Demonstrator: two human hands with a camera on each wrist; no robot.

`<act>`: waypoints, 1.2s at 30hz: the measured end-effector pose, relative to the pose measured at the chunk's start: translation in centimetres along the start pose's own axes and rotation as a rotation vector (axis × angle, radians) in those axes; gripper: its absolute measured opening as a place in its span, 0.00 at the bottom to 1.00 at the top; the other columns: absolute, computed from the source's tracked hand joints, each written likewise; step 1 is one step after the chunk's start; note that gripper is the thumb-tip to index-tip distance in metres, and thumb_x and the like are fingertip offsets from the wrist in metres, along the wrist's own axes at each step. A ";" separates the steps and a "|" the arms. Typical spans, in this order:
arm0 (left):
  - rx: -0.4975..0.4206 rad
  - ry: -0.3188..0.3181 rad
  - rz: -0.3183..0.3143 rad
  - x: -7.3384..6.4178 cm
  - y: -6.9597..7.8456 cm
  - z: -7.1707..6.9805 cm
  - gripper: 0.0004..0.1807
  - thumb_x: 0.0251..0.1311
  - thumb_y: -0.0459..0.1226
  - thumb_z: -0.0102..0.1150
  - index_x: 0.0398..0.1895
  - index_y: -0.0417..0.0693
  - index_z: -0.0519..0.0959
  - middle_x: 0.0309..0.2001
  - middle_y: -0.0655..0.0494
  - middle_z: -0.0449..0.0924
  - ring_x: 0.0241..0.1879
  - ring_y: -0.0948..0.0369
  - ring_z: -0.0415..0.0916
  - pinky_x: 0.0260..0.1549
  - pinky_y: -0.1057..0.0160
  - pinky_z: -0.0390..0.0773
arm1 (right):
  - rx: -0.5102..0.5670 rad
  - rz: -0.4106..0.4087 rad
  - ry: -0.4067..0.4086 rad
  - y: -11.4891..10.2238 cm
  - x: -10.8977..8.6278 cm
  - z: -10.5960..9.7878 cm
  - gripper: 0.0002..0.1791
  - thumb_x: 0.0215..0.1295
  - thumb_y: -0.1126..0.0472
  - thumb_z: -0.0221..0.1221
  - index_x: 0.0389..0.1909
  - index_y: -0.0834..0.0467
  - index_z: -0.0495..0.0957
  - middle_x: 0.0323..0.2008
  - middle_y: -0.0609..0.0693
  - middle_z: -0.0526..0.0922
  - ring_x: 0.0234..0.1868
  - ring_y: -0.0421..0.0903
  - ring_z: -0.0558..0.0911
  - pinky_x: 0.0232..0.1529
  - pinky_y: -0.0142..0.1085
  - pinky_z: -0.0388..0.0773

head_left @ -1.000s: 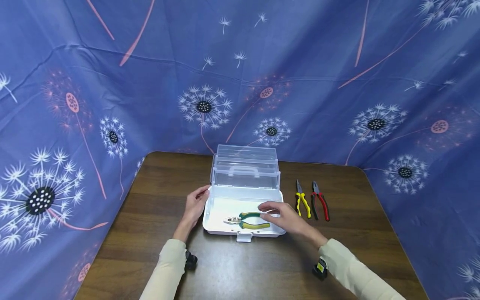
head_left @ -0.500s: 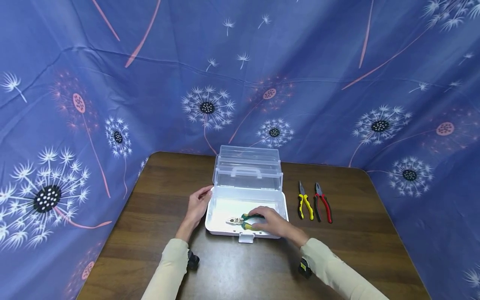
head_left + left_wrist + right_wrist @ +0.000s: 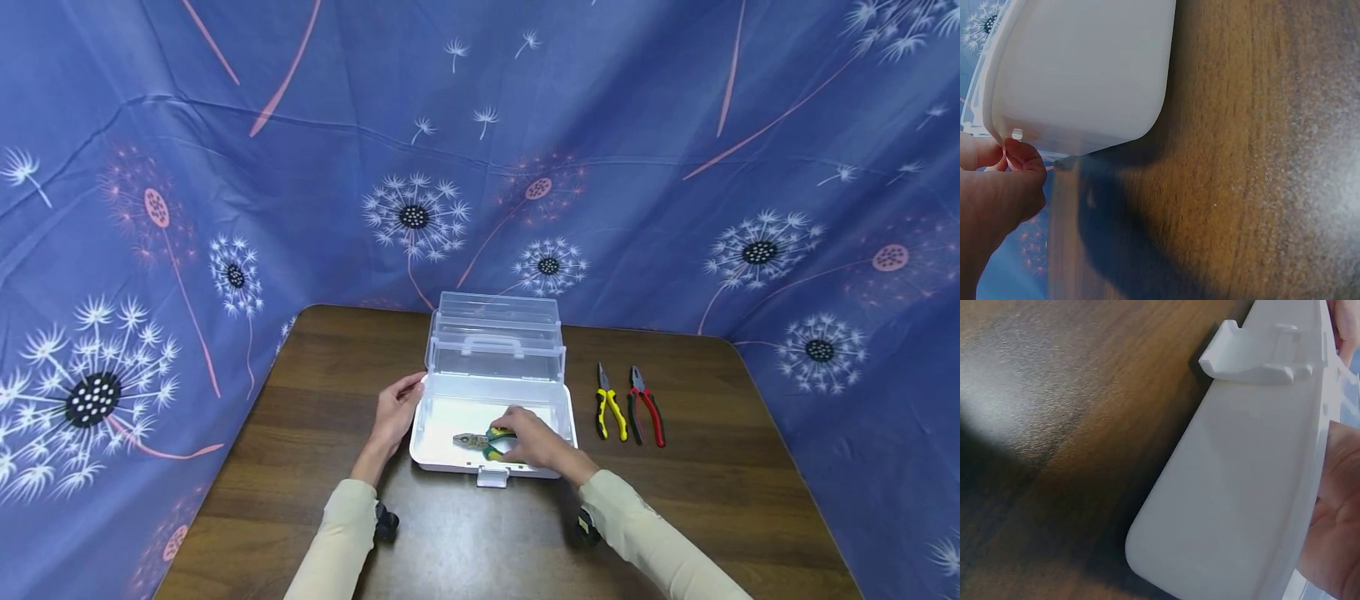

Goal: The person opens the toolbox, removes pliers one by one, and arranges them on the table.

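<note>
A white toolbox [image 3: 450, 464] with its clear lid [image 3: 498, 362] tipped back stands on the table. Inside lie combination pliers [image 3: 471, 441] with green and yellow handles, their metal nose pointing left. My right hand [image 3: 536, 437] is down in the box, fingers and thumb curled around those handles and covering most of them. In the right wrist view the box's front wall hides the pliers, and only part of the right hand [image 3: 1335, 512] shows behind it. My left hand [image 3: 395, 410] holds the box's left side; in the left wrist view its thumb and fingers [image 3: 1025, 156] pinch the rim.
Right of the box lie long-nose pliers [image 3: 611, 404] with yellow and black handles, and another pair of pliers [image 3: 647, 406] with red and black handles. A latch [image 3: 492, 477] sticks out from the box front. A patterned blue cloth [image 3: 480, 150] hangs behind the table [image 3: 300, 467].
My right hand has moved left and down onto the green and yellow combination pliers and closed around their handles. The left hand has stayed at the box's side.
</note>
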State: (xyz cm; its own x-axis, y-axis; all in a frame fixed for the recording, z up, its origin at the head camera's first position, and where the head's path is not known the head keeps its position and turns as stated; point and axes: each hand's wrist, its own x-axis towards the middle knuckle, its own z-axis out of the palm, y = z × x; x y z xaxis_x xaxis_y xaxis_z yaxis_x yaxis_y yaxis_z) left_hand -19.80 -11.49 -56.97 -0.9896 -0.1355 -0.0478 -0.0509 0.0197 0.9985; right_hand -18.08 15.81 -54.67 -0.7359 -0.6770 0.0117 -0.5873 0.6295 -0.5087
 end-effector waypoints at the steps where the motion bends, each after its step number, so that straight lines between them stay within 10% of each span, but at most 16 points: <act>1: 0.004 -0.001 -0.001 0.0 0.0 0.0 0.17 0.74 0.30 0.55 0.61 0.32 0.79 0.56 0.36 0.81 0.51 0.55 0.77 0.45 0.75 0.75 | 0.011 0.009 -0.002 -0.1 0.0 0.0 0.22 0.50 0.68 0.78 0.47 0.63 0.85 0.37 0.53 0.83 0.38 0.49 0.79 0.41 0.38 0.77; 15: -0.001 -0.014 -0.019 -0.1 0.0 0.1 0.18 0.75 0.31 0.55 0.63 0.32 0.78 0.59 0.35 0.79 0.56 0.49 0.75 0.47 0.76 0.73 | 0.238 0.043 -0.059 -0.4 0.6 0.7 0.13 0.58 0.69 0.74 0.43 0.57 0.85 0.37 0.49 0.90 0.36 0.39 0.85 0.36 0.32 0.77; 22: 0.012 -0.043 -0.013 -1.6 3.1 0.2 0.18 0.74 0.26 0.51 0.63 0.23 0.74 0.60 0.27 0.76 0.58 0.42 0.74 0.49 0.74 0.75 | 0.343 0.098 0.016 -0.1 -0.7 -0.4 0.14 0.60 0.66 0.73 0.48 0.56 0.88 0.40 0.45 0.90 0.38 0.36 0.84 0.40 0.32 0.81; 28: 0.001 -0.019 -0.019 -0.3 0.3 0.1 0.18 0.75 0.29 0.53 0.63 0.28 0.76 0.60 0.32 0.78 0.56 0.49 0.75 0.46 0.77 0.73 | 0.367 0.105 0.124 0.1 -2.1 -2.7 0.16 0.61 0.63 0.73 0.50 0.54 0.88 0.43 0.48 0.90 0.41 0.38 0.87 0.41 0.34 0.82; 36: 0.008 -0.003 -0.003 -0.2 0.0 0.2 0.17 0.75 0.31 0.55 0.62 0.32 0.79 0.59 0.35 0.79 0.53 0.56 0.76 0.47 0.75 0.74 | 0.437 0.227 0.266 1.0 -3.8 -5.6 0.18 0.58 0.59 0.76 0.50 0.52 0.88 0.44 0.46 0.90 0.43 0.41 0.87 0.42 0.33 0.82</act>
State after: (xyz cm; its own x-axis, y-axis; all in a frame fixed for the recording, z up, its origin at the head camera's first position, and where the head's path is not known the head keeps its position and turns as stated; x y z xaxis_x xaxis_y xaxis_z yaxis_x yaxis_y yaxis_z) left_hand -19.60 -11.27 -56.94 -0.9899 -0.1322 -0.0511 -0.0551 0.0272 0.9981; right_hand -17.73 21.14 -50.36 -0.9205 -0.3877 0.0489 -0.2517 0.4928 -0.8329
